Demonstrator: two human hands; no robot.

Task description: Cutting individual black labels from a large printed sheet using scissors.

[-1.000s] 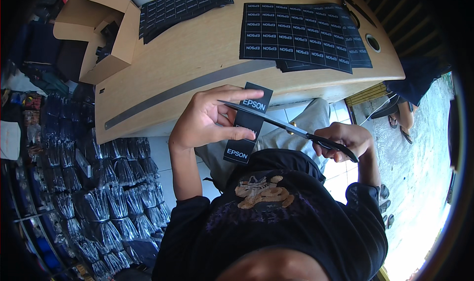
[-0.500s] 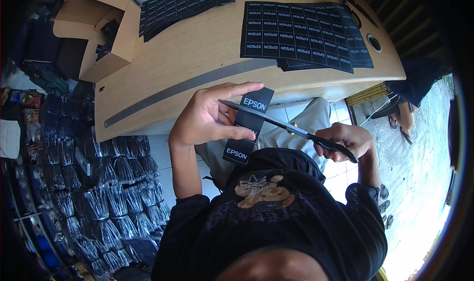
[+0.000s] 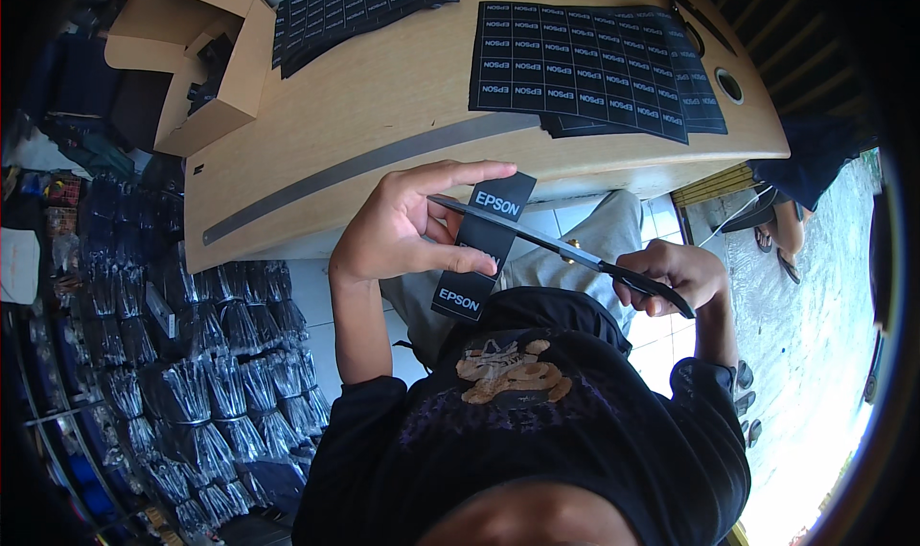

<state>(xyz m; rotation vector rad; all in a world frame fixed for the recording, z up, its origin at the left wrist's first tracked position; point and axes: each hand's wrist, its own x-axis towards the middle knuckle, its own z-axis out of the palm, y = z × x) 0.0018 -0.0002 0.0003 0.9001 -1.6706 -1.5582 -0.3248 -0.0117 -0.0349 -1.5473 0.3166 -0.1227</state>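
A short black strip (image 3: 458, 298) printed with pale lettering in thin-lined boxes hangs over my lap, in front of the table edge. My left hand (image 3: 388, 228) pinches it, with the thumb across its middle and the index finger stretched along the upper end. In my right hand (image 3: 676, 276) is a pair of scissors (image 3: 546, 242), its dark handles wrapped by the fingers. The long blades lie slantwise across the strip below its top box, their tips near my left palm. They look nearly closed; whether they cut through the strip I cannot tell.
On the wooden table (image 3: 383, 95) lie black printed sheets (image 3: 575, 67), a further sheet stack (image 3: 359, 14), a long metal ruler (image 3: 364, 164) and an open cardboard box (image 3: 230, 86). Bundled plastic-wrapped goods (image 3: 206, 402) crowd the left. A person's leg (image 3: 789, 228) shows at right.
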